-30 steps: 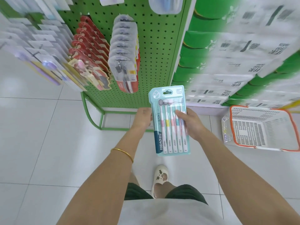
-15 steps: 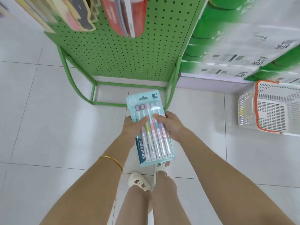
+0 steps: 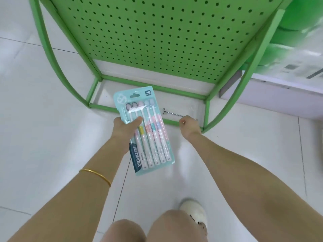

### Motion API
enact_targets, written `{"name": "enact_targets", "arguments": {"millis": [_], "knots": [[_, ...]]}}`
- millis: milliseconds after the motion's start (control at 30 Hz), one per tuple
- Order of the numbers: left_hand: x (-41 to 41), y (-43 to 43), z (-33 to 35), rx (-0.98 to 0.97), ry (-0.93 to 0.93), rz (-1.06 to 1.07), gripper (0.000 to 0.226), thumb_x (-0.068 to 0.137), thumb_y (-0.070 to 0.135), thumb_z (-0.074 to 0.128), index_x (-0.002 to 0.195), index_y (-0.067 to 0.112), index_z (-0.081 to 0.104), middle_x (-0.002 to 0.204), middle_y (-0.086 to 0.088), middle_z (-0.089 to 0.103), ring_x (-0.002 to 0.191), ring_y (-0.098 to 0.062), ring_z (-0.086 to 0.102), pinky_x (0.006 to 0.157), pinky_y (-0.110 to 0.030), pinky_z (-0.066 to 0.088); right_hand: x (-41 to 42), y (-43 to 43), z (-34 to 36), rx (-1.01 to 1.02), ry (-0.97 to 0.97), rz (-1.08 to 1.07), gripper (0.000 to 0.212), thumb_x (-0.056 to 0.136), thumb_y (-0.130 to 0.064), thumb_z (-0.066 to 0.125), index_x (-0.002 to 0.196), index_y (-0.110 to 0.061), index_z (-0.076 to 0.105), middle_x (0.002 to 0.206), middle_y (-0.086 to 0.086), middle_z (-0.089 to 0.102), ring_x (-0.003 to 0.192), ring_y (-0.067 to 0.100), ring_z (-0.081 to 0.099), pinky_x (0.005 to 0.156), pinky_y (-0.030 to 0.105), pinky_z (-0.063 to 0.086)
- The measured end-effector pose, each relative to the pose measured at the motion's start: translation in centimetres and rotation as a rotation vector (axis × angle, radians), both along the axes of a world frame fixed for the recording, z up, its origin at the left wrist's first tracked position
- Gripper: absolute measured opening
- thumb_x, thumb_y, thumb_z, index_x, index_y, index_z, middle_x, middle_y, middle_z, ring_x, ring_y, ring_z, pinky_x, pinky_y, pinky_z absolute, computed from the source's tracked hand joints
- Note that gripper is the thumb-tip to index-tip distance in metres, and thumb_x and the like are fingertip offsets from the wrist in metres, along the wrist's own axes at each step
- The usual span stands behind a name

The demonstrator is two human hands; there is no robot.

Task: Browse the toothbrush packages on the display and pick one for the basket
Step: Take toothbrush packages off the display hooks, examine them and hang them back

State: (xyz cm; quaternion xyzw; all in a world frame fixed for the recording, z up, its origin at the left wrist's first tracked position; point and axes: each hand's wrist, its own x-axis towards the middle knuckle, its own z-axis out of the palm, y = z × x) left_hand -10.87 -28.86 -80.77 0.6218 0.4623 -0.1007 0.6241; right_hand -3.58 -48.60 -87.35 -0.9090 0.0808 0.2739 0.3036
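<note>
Now only my left hand (image 3: 125, 129) grips the toothbrush package (image 3: 153, 135); my right hand (image 3: 189, 127) has let go and pinches a metal hook (image 3: 172, 114) at the green rack (image 3: 157, 41)'s foot.

Material and finish findings, foot of display

Toothbrush package (image 3: 148, 133): clear glossy plastic blister over teal printed card. Pegboard (image 3: 157, 32): perforated sheet metal, green paint, smooth low sheen. Frame tubes (image 3: 183, 93): same painted metal. Wire hook (image 3: 172, 114): thin bare bright metal. Floor tiles (image 3: 52, 145): white, smooth, glossy, reflective. Bangle (image 3: 97, 175): polished gold-coloured metal. Shoe (image 3: 194, 212): cream, smooth.
</note>
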Motion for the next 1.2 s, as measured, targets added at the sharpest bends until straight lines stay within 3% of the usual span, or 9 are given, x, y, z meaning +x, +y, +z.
{"name": "enact_targets", "arguments": {"millis": [167, 300, 500, 633, 733, 900, 967, 1067, 1200], "knots": [[1.8, 1.4, -6.1, -0.061, -0.082, -0.018, 0.068, 0.067, 0.038, 0.080, 0.124, 0.015, 0.051, 0.109, -0.005, 0.068, 0.099, -0.027, 0.066, 0.090, -0.049, 0.051, 5.6, 2.8, -7.1, -0.307, -0.202, 0.266, 0.029, 0.095, -0.007, 0.042, 0.117, -0.011, 0.060, 0.119, 0.012, 0.055, 0.111, 0.031, 0.051, 0.080, 0.033, 0.044], [2.4, 2.3, -9.0, -0.079, -0.144, -0.023, 0.071, 0.065, 0.040, 0.080, 0.125, 0.015, 0.051, 0.109, -0.004, 0.069, 0.098, -0.025, 0.067, 0.089, -0.048, 0.052, 8.4, 4.2, -10.7, -0.496, -0.203, 0.435, 0.033, 0.091, -0.003, 0.050, 0.123, -0.009, 0.052, 0.124, 0.011, 0.049, 0.115, 0.030, 0.048, 0.085, 0.033, 0.041], [1.4, 2.7, -10.1, -0.106, -0.157, 0.007, 0.092, 0.045, 0.050, 0.082, 0.125, 0.015, 0.052, 0.109, -0.005, 0.070, 0.098, -0.027, 0.067, 0.089, -0.048, 0.052, 8.3, 5.2, -13.6, -0.575, -0.189, 0.520, 0.037, 0.082, 0.010, 0.048, 0.116, -0.003, 0.054, 0.118, 0.014, 0.051, 0.110, 0.032, 0.052, 0.080, 0.035, 0.044], [0.7, 2.5, -9.0, -0.108, -0.160, 0.016, 0.093, 0.042, 0.051, 0.081, 0.123, 0.016, 0.053, 0.109, -0.005, 0.070, 0.098, -0.028, 0.068, 0.087, -0.049, 0.053, 7.4, 4.9, -11.9, -0.484, -0.444, 0.489, 0.017, 0.087, 0.003, 0.050, 0.099, -0.006, 0.058, 0.104, 0.012, 0.060, 0.102, 0.030, 0.050, 0.069, 0.033, 0.034], [0.4, 1.2, -4.8, -0.109, -0.153, 0.024, 0.083, 0.050, 0.047, 0.080, 0.122, 0.016, 0.053, 0.110, -0.006, 0.068, 0.100, -0.029, 0.066, 0.089, -0.049, 0.052, 7.1, 4.0, -5.3, -0.232, -0.547, 0.282, 0.016, 0.096, -0.015, 0.049, 0.098, -0.009, 0.063, 0.094, 0.010, 0.065, 0.099, 0.030, 0.050, 0.068, 0.033, 0.033], [-0.9, -2.3, 8.9, -0.122, -0.161, 0.020, 0.060, 0.073, 0.030, 0.080, 0.120, 0.011, 0.048, 0.113, -0.006, 0.064, 0.102, -0.023, 0.062, 0.093, -0.042, 0.049, 4.7, 1.4, 9.9, 0.272, -0.280, -0.083, 0.013, 0.094, -0.015, 0.056, 0.099, -0.008, 0.066, 0.078, 0.005, 0.064, 0.073, 0.021, 0.057, 0.071, 0.036, 0.049], [-1.5, -3.9, 15.3, -0.111, -0.159, -0.003, 0.047, 0.082, 0.022, 0.074, 0.119, 0.013, 0.045, 0.111, -0.005, 0.061, 0.098, -0.020, 0.060, 0.082, -0.034, 0.048, 3.3, -0.1, 16.6, 0.398, -0.198, -0.220, 0.013, 0.094, -0.013, 0.057, 0.099, -0.004, 0.066, 0.069, 0.003, 0.059, 0.057, 0.016, 0.054, 0.063, 0.035, 0.053], [-2.7, -6.0, 25.4, -0.106, -0.173, -0.056, 0.041, 0.086, 0.021, 0.070, 0.117, 0.013, 0.044, 0.100, 0.000, 0.059, 0.082, -0.009, 0.056, 0.061, -0.023, 0.040, 1.0, -2.1, 27.5, 0.458, -0.170, -0.325, 0.013, 0.095, -0.013, 0.056, 0.102, -0.006, 0.065, 0.066, 0.003, 0.054, 0.042, 0.009, 0.047, 0.045, 0.023, 0.048], [-5.0, -8.5, 38.3, -0.094, -0.168, -0.135, 0.036, 0.087, 0.020, 0.067, 0.108, 0.018, 0.038, 0.090, 0.006, 0.051, 0.074, -0.002, 0.048, 0.060, -0.023, 0.037, -1.7, -4.0, 41.2, 0.473, -0.129, -0.425, 0.017, 0.096, -0.009, 0.051, 0.108, -0.007, 0.064, 0.065, 0.002, 0.053, 0.047, 0.011, 0.040, 0.041, 0.018, 0.037]]}}
